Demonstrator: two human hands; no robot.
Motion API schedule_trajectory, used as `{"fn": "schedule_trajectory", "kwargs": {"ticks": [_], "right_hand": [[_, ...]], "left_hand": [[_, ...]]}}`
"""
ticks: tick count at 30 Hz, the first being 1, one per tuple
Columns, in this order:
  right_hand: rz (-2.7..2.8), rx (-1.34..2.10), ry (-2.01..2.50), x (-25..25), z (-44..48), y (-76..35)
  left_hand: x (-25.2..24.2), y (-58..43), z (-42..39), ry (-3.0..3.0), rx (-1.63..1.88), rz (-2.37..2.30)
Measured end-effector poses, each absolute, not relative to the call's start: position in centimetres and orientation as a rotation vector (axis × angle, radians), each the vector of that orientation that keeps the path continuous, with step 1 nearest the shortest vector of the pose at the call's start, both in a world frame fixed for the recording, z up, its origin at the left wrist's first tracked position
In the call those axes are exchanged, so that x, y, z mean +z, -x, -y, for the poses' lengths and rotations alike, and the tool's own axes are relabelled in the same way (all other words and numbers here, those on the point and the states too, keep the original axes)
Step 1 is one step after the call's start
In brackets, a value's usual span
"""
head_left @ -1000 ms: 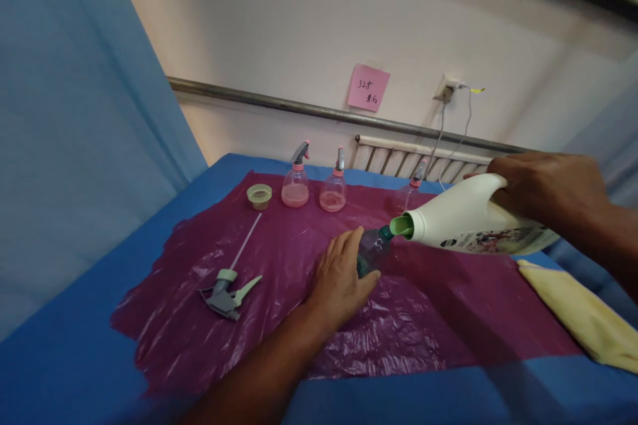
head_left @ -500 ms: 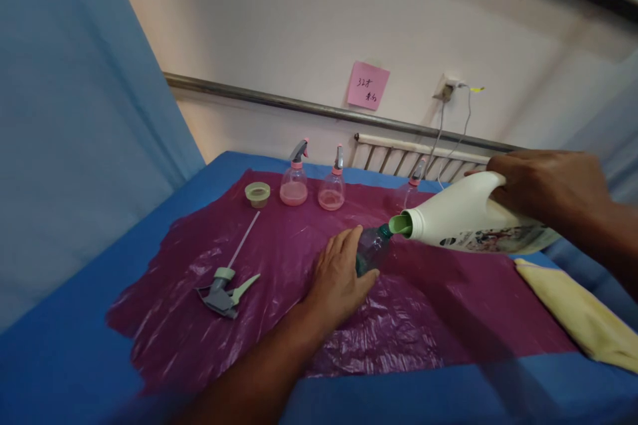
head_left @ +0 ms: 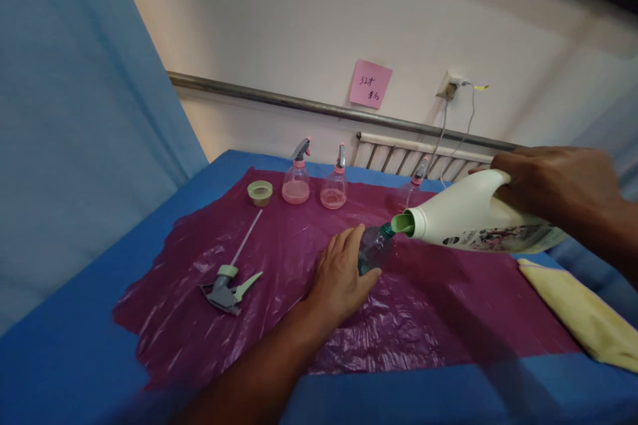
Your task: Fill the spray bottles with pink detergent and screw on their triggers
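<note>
My left hand [head_left: 341,275] is wrapped round a small clear spray bottle [head_left: 373,249] with a green neck, standing on the purple plastic sheet [head_left: 279,305]. My right hand [head_left: 553,182] grips the handle of a large white detergent jug [head_left: 473,220], tipped nearly flat. The jug's green spout [head_left: 401,224] sits right over the small bottle's open mouth. A loose grey-green trigger sprayer with its long tube [head_left: 230,282] lies on the sheet to the left.
Two spray bottles with pink liquid [head_left: 296,182] [head_left: 333,187] and a third [head_left: 413,187] stand at the back. A green cap [head_left: 260,192] sits at the back left. A yellow cloth [head_left: 583,312] lies right. Blue curtain [head_left: 74,126] hangs left.
Both hands keep their grips and the jug stays tipped over the small bottle. Only the view has shifted slightly.
</note>
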State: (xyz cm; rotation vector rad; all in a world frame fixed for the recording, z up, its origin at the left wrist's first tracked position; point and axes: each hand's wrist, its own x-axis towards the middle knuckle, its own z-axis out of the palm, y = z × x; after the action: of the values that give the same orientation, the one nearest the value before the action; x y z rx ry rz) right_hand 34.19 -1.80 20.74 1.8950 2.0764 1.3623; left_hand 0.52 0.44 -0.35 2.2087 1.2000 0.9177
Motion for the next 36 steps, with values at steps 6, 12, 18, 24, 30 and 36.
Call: {"fn": "schedule_trajectory", "kwargs": {"ticks": [6, 12, 18, 24, 30, 36], "right_hand": [[-2.089, 1.363, -1.875, 21.01, 1.85, -33.95], [-2.067, 1.344, -1.888, 20.94, 1.89, -33.98], [-2.044, 1.327, -1.904, 20.92, 1.99, -33.94], [-2.025, 1.293, -1.924, 21.08, 1.90, -33.87], [-2.016, 1.299, -1.911, 21.09, 2.01, -33.92], [-2.006, 1.292, -1.936, 21.15, 2.08, -33.64]], "left_hand": [[-0.15, -0.44, -0.32, -2.205, 0.931, -1.190], [-0.16, -0.45, -0.33, -2.197, 0.925, -1.194], [-0.26, -0.52, -0.37, -2.195, 0.929, -1.202], [-0.13, -0.45, -0.29, -2.205, 0.922, -1.198], [-0.08, -0.40, -0.26, -2.195, 0.921, -1.196], [-0.23, -0.40, -0.29, -2.201, 0.933, -1.192]]}}
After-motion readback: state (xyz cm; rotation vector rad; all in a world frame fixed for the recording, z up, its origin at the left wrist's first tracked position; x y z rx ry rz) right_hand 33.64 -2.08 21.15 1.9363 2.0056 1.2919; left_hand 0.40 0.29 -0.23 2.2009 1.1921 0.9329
